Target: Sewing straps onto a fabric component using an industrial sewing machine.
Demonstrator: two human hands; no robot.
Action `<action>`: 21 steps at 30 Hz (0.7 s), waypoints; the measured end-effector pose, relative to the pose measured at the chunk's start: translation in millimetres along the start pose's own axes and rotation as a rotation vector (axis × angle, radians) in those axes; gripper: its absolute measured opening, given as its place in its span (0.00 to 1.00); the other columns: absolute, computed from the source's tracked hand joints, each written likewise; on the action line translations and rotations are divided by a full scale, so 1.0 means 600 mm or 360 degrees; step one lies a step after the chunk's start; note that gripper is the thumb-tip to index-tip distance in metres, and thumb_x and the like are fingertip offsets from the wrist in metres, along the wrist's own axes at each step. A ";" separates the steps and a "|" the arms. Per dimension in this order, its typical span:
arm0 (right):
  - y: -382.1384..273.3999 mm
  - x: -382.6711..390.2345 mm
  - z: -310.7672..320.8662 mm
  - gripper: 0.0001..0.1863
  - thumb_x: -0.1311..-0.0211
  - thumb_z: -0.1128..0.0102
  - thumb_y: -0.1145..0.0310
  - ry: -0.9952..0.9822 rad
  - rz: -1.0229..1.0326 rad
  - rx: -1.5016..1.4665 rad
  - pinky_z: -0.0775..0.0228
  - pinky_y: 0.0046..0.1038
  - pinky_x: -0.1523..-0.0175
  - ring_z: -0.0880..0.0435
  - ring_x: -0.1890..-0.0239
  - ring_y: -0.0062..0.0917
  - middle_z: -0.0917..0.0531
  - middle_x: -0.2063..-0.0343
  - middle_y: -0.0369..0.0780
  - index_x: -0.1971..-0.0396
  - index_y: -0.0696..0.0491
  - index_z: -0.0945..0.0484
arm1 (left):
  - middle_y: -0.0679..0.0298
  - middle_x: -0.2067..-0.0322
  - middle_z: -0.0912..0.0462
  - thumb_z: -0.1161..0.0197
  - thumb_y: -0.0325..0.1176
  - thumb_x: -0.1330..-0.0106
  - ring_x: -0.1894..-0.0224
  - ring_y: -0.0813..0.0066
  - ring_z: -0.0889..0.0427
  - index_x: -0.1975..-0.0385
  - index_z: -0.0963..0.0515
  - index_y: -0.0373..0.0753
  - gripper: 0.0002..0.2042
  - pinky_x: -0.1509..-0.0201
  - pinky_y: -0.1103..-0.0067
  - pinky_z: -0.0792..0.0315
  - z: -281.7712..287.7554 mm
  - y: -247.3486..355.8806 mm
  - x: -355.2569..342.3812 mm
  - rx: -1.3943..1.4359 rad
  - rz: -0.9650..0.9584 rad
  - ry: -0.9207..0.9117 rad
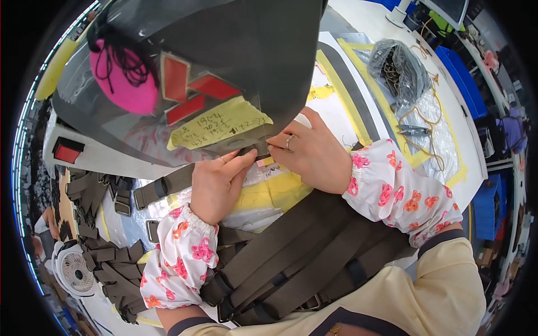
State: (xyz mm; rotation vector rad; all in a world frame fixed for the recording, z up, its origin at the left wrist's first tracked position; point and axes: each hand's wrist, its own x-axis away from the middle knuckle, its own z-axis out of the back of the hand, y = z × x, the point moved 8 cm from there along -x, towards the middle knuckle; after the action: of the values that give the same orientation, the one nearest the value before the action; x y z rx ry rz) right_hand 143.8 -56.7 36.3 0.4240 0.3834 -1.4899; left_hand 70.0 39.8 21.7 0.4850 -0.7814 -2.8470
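A big dark grey sewing machine (224, 33) fills the top of the view, its head reaching down to my fingers. A dark olive webbing strap (174, 182) with a metal buckle at its free end runs from the left in under my left hand (216, 187). My left fingers are pressed together on that strap at the machine's lower edge. Close by on the right, my right hand (314, 154), with a ring on it, is closed with its fingertips at the same spot. The strap's end between the fingertips is mostly hidden. Several olive straps (302, 241) lie heaped across my lap.
More cut strap pieces (115, 274) and metal buckles (122, 204) lie on the left, near a white fan (75, 269). On the right of the table are a clear bag of cord (398, 70), thread snips (413, 130) and yellow cord. Blue bins (462, 81) stand beyond.
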 end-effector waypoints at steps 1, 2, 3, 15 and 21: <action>-0.002 0.000 -0.001 0.02 0.58 0.44 0.70 -0.0007 -0.0006 -0.0002 0.45 0.41 0.41 0.26 0.63 0.21 0.22 0.69 0.30 0.80 0.49 0.24 | 0.54 0.59 0.22 0.42 0.22 0.46 0.60 0.58 0.21 0.61 0.22 0.38 0.12 0.59 0.75 0.27 -0.001 -0.001 0.003 -0.0119 -0.0035 -0.0026; -0.005 -0.001 -0.002 0.02 0.57 0.44 0.70 -0.0013 -0.0006 0.0012 0.45 0.42 0.40 0.26 0.63 0.21 0.21 0.69 0.30 0.80 0.49 0.23 | 0.54 0.59 0.22 0.43 0.21 0.46 0.60 0.57 0.22 0.61 0.23 0.38 0.12 0.60 0.75 0.27 -0.003 0.001 0.005 -0.0238 -0.0070 -0.0052; -0.004 -0.002 -0.003 0.02 0.57 0.44 0.70 -0.0021 0.0000 0.0029 0.46 0.42 0.40 0.26 0.63 0.21 0.21 0.68 0.30 0.80 0.49 0.23 | 0.54 0.59 0.22 0.43 0.21 0.46 0.60 0.57 0.22 0.61 0.23 0.38 0.12 0.60 0.75 0.27 -0.004 0.002 0.003 -0.0229 -0.0069 -0.0050; 0.017 -0.015 -0.018 0.05 0.54 0.46 0.70 -0.0149 -0.0025 0.0070 0.49 0.45 0.39 0.25 0.60 0.22 0.20 0.67 0.30 0.76 0.49 0.21 | 0.56 0.62 0.21 0.44 0.23 0.42 0.65 0.59 0.20 0.60 0.23 0.39 0.10 0.64 0.77 0.26 -0.008 -0.027 -0.009 -0.0158 0.0047 -0.0052; 0.028 -0.024 -0.029 0.05 0.53 0.46 0.70 -0.0218 -0.0093 0.0056 0.49 0.45 0.39 0.25 0.59 0.22 0.20 0.68 0.30 0.76 0.49 0.21 | 0.56 0.67 0.20 0.46 0.27 0.38 0.67 0.61 0.20 0.57 0.24 0.43 0.11 0.66 0.79 0.27 -0.025 -0.076 -0.005 -0.0408 0.0227 -0.0175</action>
State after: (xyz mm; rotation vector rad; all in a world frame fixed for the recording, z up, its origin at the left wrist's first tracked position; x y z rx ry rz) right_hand 160.2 -35.1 28.7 0.3386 0.2631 -1.5751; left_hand 75.2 72.2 -13.1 0.2288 -0.4366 -2.8022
